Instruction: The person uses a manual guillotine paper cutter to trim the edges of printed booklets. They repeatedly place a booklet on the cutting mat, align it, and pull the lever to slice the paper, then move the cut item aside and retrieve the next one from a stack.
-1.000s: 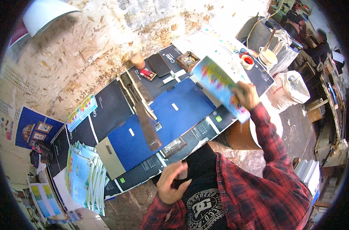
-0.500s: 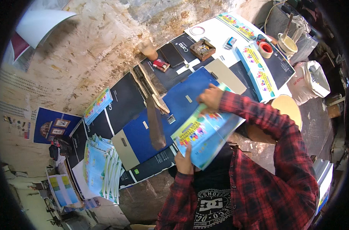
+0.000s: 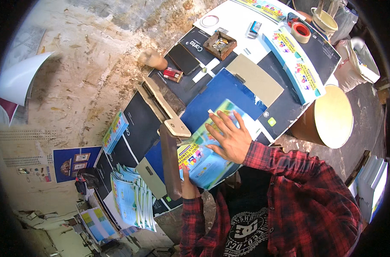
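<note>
A light-blue printed booklet (image 3: 216,160) with a colourful cover lies slanted over the blue board (image 3: 216,92), its left edge beside a long brown lever handle (image 3: 171,162). My right hand (image 3: 231,137) rests flat on the booklet with fingers spread. At the lower left corner my left hand (image 3: 189,185) grips the booklet, thumb on top; its other fingers are mostly hidden. The lever belongs to a beige, worn bench device (image 3: 158,103) that hides part of the board.
A fanned stack of booklets (image 3: 133,195) stands at left, with a smaller pile (image 3: 115,130) behind it. Farther back are a wooden box (image 3: 220,44), a dark phone (image 3: 184,59), a cup (image 3: 153,58), a tape roll (image 3: 300,32) and stacked covers (image 3: 295,64). A round stool (image 3: 332,115) stands right.
The booklet has come down onto the board, against the lever. My right hand has let go of its top edge and spread flat on it. The whole view has shifted.
</note>
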{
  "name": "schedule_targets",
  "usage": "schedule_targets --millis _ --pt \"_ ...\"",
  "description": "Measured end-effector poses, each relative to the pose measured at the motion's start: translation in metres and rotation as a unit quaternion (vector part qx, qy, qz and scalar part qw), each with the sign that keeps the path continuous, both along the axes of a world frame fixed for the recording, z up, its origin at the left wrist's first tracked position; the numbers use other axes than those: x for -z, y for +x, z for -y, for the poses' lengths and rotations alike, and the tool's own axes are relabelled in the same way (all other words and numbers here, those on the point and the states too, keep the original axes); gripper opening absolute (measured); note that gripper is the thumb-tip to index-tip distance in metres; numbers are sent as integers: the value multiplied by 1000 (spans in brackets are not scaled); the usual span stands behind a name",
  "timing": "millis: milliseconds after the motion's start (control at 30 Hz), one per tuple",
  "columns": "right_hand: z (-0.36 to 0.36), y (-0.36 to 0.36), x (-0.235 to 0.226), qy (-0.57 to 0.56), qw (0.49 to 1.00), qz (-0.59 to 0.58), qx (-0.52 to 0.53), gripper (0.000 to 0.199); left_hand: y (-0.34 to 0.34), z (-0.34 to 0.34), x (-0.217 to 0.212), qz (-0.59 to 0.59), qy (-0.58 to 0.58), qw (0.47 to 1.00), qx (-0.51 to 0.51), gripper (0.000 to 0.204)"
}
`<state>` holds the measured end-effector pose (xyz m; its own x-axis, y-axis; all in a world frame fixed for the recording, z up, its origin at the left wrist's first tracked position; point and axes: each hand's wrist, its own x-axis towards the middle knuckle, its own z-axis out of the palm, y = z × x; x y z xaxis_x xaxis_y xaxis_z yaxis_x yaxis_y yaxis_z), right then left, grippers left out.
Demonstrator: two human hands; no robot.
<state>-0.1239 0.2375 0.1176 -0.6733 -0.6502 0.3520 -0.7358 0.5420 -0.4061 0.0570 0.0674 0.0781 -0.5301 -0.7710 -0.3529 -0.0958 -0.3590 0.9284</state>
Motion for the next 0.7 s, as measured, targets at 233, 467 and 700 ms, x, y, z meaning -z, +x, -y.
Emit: schedule_targets --millis 233,467,700 --pt "2 -9 56 15 999 29 12 63 14 28 -13 67 131 988 37 30" --pt "-2 -36 61 -1 1000 12 26 61 -1 37 -1 90 113 984 100 22" --pt "-21 -72 61 27 998 -1 61 65 -53 7 0 22 82 991 99 24"
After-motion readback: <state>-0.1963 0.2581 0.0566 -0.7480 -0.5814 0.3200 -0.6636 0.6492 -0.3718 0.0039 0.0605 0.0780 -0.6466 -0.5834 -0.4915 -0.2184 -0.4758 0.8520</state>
